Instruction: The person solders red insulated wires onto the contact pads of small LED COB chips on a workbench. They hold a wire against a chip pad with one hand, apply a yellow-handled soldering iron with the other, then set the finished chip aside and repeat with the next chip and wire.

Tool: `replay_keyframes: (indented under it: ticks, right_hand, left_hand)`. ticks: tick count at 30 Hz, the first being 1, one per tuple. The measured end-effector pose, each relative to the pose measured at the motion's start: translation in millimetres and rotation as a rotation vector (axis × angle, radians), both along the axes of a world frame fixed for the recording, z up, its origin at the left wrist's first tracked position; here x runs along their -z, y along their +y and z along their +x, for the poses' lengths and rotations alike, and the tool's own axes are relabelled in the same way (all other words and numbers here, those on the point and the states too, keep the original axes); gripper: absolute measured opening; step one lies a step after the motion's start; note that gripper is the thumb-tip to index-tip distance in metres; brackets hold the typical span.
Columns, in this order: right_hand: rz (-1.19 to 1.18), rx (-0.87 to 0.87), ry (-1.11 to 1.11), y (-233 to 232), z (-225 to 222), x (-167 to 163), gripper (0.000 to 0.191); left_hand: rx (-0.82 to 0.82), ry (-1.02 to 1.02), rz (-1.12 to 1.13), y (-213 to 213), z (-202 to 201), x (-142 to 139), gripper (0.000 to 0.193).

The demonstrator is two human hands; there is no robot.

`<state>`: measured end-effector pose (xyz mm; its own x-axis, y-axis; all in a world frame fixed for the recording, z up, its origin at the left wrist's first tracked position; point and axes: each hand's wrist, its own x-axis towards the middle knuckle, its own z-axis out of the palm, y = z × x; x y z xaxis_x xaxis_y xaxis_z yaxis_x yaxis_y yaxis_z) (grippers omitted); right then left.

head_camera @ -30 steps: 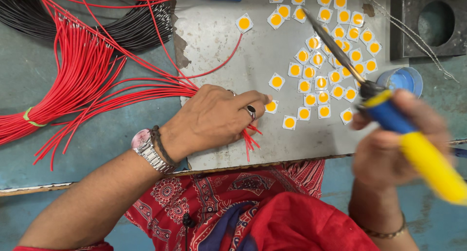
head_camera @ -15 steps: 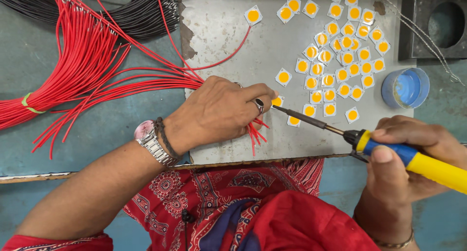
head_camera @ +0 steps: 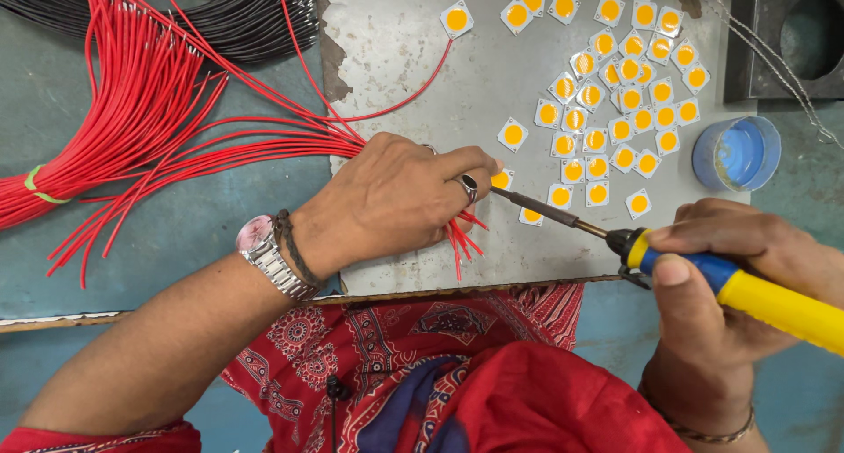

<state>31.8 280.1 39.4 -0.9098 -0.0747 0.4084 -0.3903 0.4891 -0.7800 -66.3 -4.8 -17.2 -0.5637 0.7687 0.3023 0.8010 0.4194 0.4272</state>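
Soldering step: left hand [head_camera: 396, 198] pinned red wires [head_camera: 290, 145] at LED chip [head_camera: 502, 180], right hand [head_camera: 730, 286] gripped soldering iron [head_camera: 703, 273], tip needing steady contact next.

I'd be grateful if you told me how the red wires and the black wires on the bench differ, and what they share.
The red wires fan out across the bench to the left hand, which presses on their ends; the black wires lie untouched at the top edge. The red wires are tied by a green band; no tie shows on the black wires. Both are thin insulated leads in bundles.
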Motion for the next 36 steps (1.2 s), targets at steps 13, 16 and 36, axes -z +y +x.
replay_keyframes:
  ticks: [13, 16, 36]
  right_hand:
    - [-0.085, 0.038, 0.048, -4, -1, -1, 0.024]
    - [-0.114, 0.074, 0.038, 0, 2, 3, 0.025]
    - [0.07, -0.033, -0.026, -15, -11, -19, 0.02]
  left_hand:
    - [-0.005, -0.013, -0.004, 1, 0, -1, 0.007]
    - [-0.011, -0.024, -0.005, 1, 0, -1, 0.007]
    - [-0.026, -0.034, 0.027, 3, 1, -3, 0.006]
